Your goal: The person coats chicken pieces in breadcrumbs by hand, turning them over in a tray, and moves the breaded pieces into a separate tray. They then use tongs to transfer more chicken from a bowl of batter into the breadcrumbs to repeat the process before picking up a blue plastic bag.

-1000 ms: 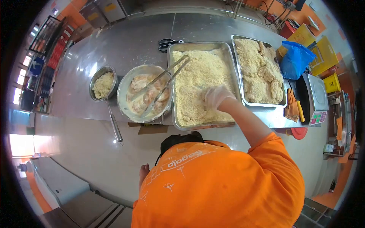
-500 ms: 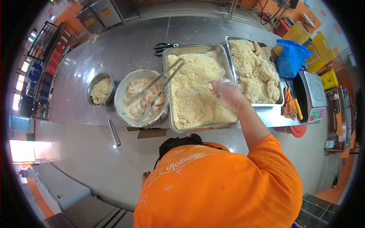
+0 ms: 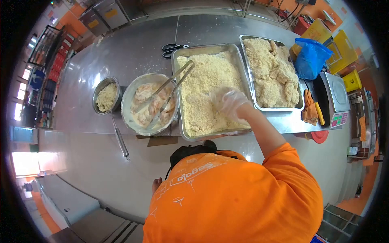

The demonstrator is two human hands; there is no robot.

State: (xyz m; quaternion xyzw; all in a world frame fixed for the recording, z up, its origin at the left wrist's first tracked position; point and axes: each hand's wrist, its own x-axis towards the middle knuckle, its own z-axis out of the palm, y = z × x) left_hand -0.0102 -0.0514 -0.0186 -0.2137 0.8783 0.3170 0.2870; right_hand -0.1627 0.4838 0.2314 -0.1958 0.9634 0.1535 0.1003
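Observation:
My right hand (image 3: 229, 102), in a clear plastic glove, is over the breadcrumbs (image 3: 208, 77) in a metal tray (image 3: 176, 67). Its blurred fingers are down at the crumbs' surface, near a crumb-covered flat piece (image 3: 198, 119) at the tray's front; I cannot tell how they are bent. Metal tongs (image 3: 184, 72) rest across the tray's left rim and reach into a bowl (image 3: 126, 106) of raw meat pieces (image 3: 156, 107) in pale batter. Only a small part of my left hand (image 3: 157, 184) shows, low beside my body and away from the table, its fingers mostly hidden.
A second metal tray (image 3: 302, 103) of breaded pieces (image 3: 271, 75) stands right. Left is a strainer (image 3: 120, 97) of crumbs, its handle over the table edge. Black scissors (image 3: 172, 49) lie behind. A blue bag (image 3: 312, 60), scale (image 3: 338, 95), orange gloves (image 3: 310, 108) and yellow-handled knife (image 3: 319, 113) are right.
My right hand has moved left and slightly back over the crumbs, from the tray's right side toward its middle. The tongs and bowl stay in place. My left hand shows slightly more.

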